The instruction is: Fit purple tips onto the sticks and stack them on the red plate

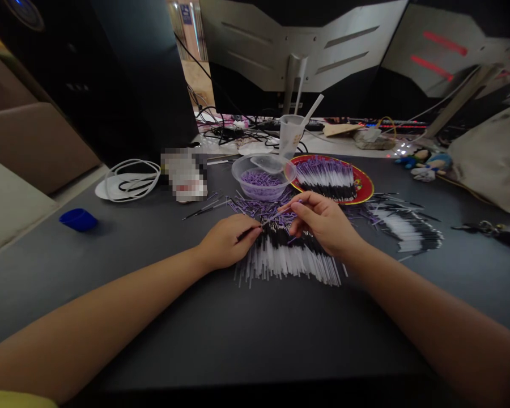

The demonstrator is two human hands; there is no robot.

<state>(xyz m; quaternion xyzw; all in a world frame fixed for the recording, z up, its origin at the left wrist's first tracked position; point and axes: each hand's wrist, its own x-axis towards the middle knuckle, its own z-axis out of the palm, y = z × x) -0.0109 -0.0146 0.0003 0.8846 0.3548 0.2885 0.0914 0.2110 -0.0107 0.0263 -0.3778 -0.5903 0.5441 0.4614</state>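
My left hand (229, 241) rests on the dark table (153, 317), its fingers pinched on a thin black-and-white stick (253, 229). My right hand (321, 221) hovers just to the right, fingers pinched on a small purple cap (289, 205) at the stick's tip. Under both hands lies a wide pile of several black-and-white sticks (287, 260). Behind them a clear plastic bowl (261, 180) holds purple caps. A red round tray (361, 187) carries sticks fitted with purple tips.
Another heap of sticks (403, 226) lies at the right. A blue cap (79, 220) and a white face mask (130, 180) sit at the left. A plastic cup (291, 135), cables, monitor backs and a dark computer tower (123, 73) stand behind. Keys (491, 229) lie far right.
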